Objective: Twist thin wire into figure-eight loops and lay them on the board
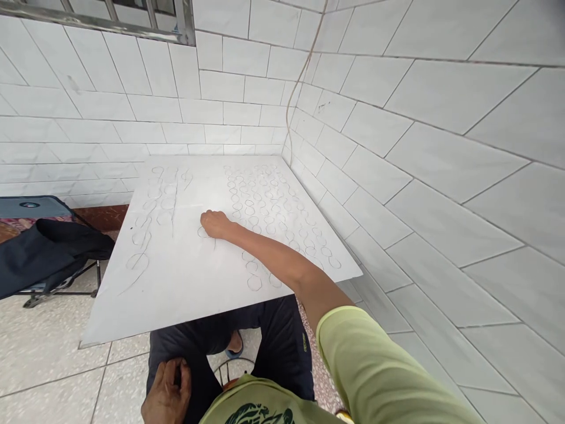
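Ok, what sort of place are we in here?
Possibly a home's porch or hallway, though I can't be sure: white tiled walls meet in a corner, a metal-barred window sits above, and a fabric chair stands at left.

The desk point(176, 288) has a flat white top, tilted in view. Dark loops point(269, 203) in chains like eights cover its right part; tailed loops point(166, 191) like nines mark the left. The right hand point(215, 224) rests between, fingers curled, over another looped mark point(202, 232).
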A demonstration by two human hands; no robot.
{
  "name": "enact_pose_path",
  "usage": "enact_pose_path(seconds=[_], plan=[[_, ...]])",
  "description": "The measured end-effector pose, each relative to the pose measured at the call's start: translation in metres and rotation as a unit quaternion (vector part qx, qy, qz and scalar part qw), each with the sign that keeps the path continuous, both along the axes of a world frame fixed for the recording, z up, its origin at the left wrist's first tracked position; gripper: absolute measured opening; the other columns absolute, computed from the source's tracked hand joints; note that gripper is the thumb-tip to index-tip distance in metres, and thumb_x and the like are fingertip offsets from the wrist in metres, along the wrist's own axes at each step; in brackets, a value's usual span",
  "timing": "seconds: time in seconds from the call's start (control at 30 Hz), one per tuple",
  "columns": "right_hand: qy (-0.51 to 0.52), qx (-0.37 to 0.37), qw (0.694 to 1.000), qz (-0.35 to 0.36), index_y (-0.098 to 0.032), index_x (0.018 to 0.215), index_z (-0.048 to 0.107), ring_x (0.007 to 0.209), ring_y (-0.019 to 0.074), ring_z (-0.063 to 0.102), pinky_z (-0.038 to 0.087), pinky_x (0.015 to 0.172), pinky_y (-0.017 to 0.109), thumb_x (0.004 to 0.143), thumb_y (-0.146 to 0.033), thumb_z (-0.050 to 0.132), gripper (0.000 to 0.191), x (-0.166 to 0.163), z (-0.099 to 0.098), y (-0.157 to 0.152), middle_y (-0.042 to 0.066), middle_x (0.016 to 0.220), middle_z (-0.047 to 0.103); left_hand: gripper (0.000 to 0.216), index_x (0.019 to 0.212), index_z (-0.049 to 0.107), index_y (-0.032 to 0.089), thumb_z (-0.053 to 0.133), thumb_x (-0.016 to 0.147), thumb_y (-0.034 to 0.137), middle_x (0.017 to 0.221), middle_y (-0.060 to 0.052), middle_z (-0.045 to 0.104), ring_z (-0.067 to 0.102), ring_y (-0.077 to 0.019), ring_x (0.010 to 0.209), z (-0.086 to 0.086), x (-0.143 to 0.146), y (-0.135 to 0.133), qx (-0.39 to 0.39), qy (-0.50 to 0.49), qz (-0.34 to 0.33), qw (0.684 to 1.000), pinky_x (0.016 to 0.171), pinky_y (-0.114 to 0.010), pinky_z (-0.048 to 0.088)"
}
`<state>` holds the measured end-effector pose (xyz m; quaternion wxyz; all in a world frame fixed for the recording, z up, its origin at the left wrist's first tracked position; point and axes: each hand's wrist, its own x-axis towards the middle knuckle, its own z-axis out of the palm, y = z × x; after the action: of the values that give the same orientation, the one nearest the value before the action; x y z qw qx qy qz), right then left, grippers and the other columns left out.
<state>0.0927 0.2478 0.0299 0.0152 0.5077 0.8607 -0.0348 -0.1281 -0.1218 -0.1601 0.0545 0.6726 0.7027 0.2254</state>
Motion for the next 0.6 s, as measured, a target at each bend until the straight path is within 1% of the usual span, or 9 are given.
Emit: enact_pose_path(seconds=[0.07,0.17,0.27,0.33,0.37,0.43,0.53,0.6], plan=[[0.016,0.001,1.0,-0.016,-0.01,0.114,0.058,0.092,0.0264,0.066,0.053,0.077,0.036,0.088,0.001,0.051,0.029,0.009,0.001,-0.004,0.019,0.112,0.068,0.023,0.101,0.066,0.022,0.047,0.104,0.035,0.097,-0.005,0.07,0.07,-0.0196,0.078,0.002,0.001,0.0,-0.004,-0.001,0.002,1.0,0.057,-0.026,0.044],[0.041,-0.003,0.998,-0.04,-0.012,0.117,0.055,0.084,0.0246,0.065,0.053,0.071,0.034,0.093,-0.005,0.047,0.026,0.023,0.003,-0.01,0.016,0.106,0.07,0.026,0.099,0.066,0.022,0.046,0.104,0.037,0.096,-0.005,0.07,0.069,-0.0184,0.073,0.007,0.003,0.0,-0.013,-0.006,0.012,1.0,0.055,-0.026,0.043],[0.058,-0.011,0.997,-0.051,-0.014,0.115,0.055,0.085,0.0237,0.065,0.052,0.071,0.034,0.095,-0.008,0.045,0.023,0.03,0.006,-0.015,0.016,0.111,0.068,0.027,0.097,0.066,0.021,0.046,0.103,0.038,0.095,-0.005,0.07,0.066,-0.0175,0.071,0.011,0.007,0.0,-0.014,-0.011,0.018,1.0,0.055,-0.025,0.042],[0.063,-0.024,0.996,-0.055,-0.016,0.109,0.057,0.088,0.0236,0.066,0.052,0.073,0.034,0.095,-0.011,0.049,0.017,0.028,0.009,-0.016,0.016,0.116,0.067,0.027,0.096,0.067,0.021,0.047,0.103,0.038,0.095,-0.005,0.07,0.066,-0.0175,0.072,0.014,0.009,0.0,-0.016,-0.014,0.021,1.0,0.055,-0.025,0.041],[0.062,-0.034,0.996,-0.06,-0.016,0.105,0.059,0.088,0.0236,0.066,0.052,0.072,0.033,0.094,-0.012,0.053,0.013,0.025,0.012,-0.014,0.016,0.116,0.067,0.027,0.096,0.067,0.021,0.047,0.102,0.037,0.095,-0.005,0.07,0.066,-0.0173,0.072,0.014,0.01,0.0,-0.019,-0.015,0.023,0.999,0.055,-0.025,0.04],[0.054,-0.061,0.994,-0.076,-0.016,0.095,0.061,0.086,0.0235,0.067,0.052,0.07,0.032,0.087,-0.01,0.061,0.01,0.016,0.017,-0.01,0.015,0.109,0.069,0.026,0.097,0.068,0.021,0.049,0.102,0.037,0.095,-0.004,0.069,0.065,-0.0168,0.071,0.015,0.011,0.001,-0.028,-0.013,0.032,0.999,0.055,-0.025,0.039],[0.045,-0.09,0.99,-0.101,-0.015,0.084,0.063,0.082,0.0242,0.069,0.052,0.07,0.032,0.076,-0.001,0.067,0.016,-0.001,0.022,-0.004,0.013,0.092,0.07,0.027,0.097,0.068,0.02,0.049,0.103,0.037,0.095,-0.004,0.069,0.064,-0.0159,0.069,0.016,0.012,0.001,-0.038,-0.008,0.04,0.998,0.055,-0.024,0.037],[0.05,-0.093,0.988,-0.11,-0.015,0.083,0.064,0.085,0.0255,0.07,0.052,0.073,0.033,0.073,0.001,0.068,0.02,-0.009,0.023,-0.004,0.013,0.09,0.071,0.028,0.097,0.068,0.019,0.048,0.104,0.037,0.096,-0.004,0.069,0.063,-0.0141,0.066,0.018,0.012,0.0,-0.04,-0.013,0.038,0.998,0.055,-0.024,0.037]])
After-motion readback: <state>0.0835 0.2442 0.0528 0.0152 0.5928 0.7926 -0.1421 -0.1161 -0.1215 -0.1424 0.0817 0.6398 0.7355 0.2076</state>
